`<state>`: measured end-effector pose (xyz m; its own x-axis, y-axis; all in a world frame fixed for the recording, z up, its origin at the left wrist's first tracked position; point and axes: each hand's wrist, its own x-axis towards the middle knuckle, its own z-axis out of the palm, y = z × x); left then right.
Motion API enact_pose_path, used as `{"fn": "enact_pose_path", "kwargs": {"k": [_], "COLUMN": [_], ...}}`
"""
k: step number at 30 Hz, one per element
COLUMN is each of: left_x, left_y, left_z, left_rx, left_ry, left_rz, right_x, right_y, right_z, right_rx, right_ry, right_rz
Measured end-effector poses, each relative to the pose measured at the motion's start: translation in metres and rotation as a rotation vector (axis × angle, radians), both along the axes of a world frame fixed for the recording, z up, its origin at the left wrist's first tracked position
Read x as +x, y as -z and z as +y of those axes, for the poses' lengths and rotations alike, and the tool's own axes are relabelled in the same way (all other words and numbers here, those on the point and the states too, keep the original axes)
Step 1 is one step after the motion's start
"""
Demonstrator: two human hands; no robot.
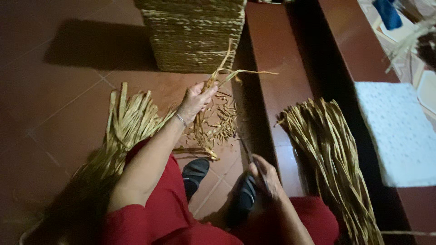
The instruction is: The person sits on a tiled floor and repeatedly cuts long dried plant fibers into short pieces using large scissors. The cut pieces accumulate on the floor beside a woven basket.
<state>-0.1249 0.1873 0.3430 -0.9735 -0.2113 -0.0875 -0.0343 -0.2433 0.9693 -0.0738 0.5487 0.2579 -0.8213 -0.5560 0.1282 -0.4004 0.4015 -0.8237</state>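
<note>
Home weaving workspace, red-tiled floor (54, 90), woven basket (195, 31), bundles of dried straw strips (331, 154), tiled step (277, 59)

Your left hand (196, 100) holds a dried fibre strand (218, 77) before the tall woven straw basket (195, 36); long straw bundles lie at your left (129, 122) and on the step at your right (334, 159).

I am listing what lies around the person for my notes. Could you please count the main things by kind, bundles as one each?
Woven baskets: 1
Bundles of dried reed strips: 2, one on the floor, one on the step
Piles of short trimmings: 1
Strips held in the left hand: 1
Black sandals: 2
White speckled pads: 1
Total: 8
</note>
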Motion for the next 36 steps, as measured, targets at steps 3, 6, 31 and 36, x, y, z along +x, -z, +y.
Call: {"fn": "enact_pose_path", "kwargs": {"k": [3, 6, 31, 36], "left_x": [0.005, 0.014, 0.029, 0.024], "left_y": [-0.004, -0.005, -0.009, -0.007], "left_z": [0.01, 0.018, 0.036, 0.028], "left_rx": [-0.021, -0.017, -0.015, 0.25], "left_ry": [0.051, 0.096, 0.275, 0.296], "left_rz": [0.009, 0.009, 0.061, 0.082], "right_x": [-0.014, -0.023, -0.034, -0.012], "right_y": [0.0, -0.008, -0.012, -0.008], "right_z": [-0.007, -0.015, -0.023, -0.039], "right_rx": [-0.289, -0.609, -0.444, -0.412], "right_ry": [0.061, 0.066, 0.379, 0.309], "right_rz": [-0.456, -0.727, -0.334, -0.636]}}
